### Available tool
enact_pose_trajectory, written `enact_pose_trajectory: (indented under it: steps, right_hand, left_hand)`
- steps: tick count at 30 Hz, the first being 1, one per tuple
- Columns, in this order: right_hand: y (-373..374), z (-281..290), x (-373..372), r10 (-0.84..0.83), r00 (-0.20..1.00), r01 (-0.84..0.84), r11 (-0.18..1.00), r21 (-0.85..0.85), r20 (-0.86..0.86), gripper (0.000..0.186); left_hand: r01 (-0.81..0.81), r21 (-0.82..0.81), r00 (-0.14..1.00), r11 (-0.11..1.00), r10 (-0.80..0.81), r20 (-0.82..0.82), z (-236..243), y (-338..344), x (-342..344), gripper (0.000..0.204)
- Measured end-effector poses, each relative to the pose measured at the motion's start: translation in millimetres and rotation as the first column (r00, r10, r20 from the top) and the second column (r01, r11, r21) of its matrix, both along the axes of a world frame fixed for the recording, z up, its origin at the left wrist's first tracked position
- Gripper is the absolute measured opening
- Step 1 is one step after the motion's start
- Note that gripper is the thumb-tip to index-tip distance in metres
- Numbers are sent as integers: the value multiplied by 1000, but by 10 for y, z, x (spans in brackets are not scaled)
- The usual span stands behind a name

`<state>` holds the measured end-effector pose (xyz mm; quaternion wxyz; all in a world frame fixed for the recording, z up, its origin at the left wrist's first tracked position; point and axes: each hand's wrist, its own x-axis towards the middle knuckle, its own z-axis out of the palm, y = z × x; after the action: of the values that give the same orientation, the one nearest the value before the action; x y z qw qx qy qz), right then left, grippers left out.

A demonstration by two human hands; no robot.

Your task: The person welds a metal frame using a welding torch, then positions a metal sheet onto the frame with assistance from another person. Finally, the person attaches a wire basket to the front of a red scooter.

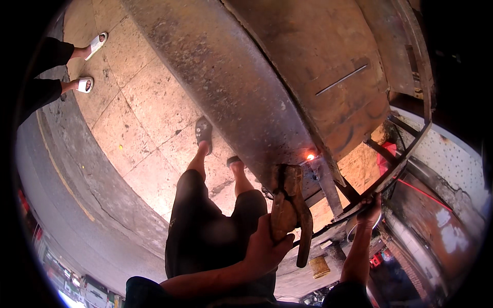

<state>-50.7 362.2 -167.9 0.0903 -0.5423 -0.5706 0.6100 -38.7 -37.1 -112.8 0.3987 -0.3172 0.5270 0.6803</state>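
Person's left hand (267, 249) is closed round a worn brown tool (288, 208), thumb over its lower part. Tool sits on the wearer's side of the metal plate (328, 56), just off the plate's near end; a curved strip runs down the tool's right side. Exact kind of tool: can't tell.

Bright orange glow (310, 157) at the plate's near left edge, close to the tool's top end; can't tell if they touch. Long grey metal panel (226, 77) runs along the plate's left side.

Right hand (368, 211) is off the plate's near right corner, up at the dark metal frame (417, 139), fingers bent; how far closed, and on what, can't tell.

Thin rod (341, 79) lies on the plate, slanted. Red item (386, 158) shows past the plate's near right corner, among the frame bars. Tiled floor (144, 108) spreads left of the plate; another person's white slippers (96, 46) are there, well apart from the plate.
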Motion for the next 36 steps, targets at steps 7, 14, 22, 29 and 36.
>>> enact_pose_trajectory:
  steps: [7, 14, 22, 29, 36]
  right_hand:
    - [-26, 9, -13, -42, 998, 39, 998, 53, 54, 24]
    - [75, -29, 50, 15, 1000, -15, 1000, 23, 13, 26]
    - [-11, 40, -20, 46, 997, -46, 999, -12, 63, 23]
    - [81, -15, 37, 18, 1000, -17, 999, -38, 8, 24]
    - [147, -59, 70, 4, 1000, -4, 999, -33, -19, 22]
  left_hand:
    - [51, -42, 999, 998, -51, 5, 26, -17, -81, 49]
    - [79, -79, 997, 994, -79, 0, -5, 19, -64, 52]
    - [-16, -65, 999, 998, 14, -34, -72, 40, 65, 55]
    - [38, -88, 998, 995, -43, -55, 0, 8, -44, 54]
    - [2, -61, 997, 998, -7, -81, -2, 14, -35, 52]
